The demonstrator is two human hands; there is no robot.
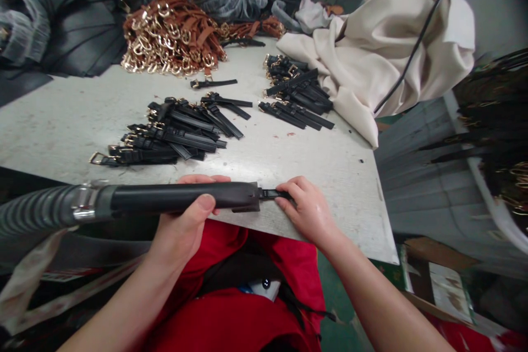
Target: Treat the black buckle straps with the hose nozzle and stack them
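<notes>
My left hand is wrapped round a black tube-shaped tool that lies along the near edge of the grey table; a ribbed hose joins its left end. My right hand pinches a short black strap at the tool's right tip. A pile of black straps with gold buckles lies just beyond the hands.
A second group of black straps lies to the right, brown straps with gold buckles at the back. Cream cloth with a black cable over it covers the far right corner. The table's right edge drops off beside my right hand.
</notes>
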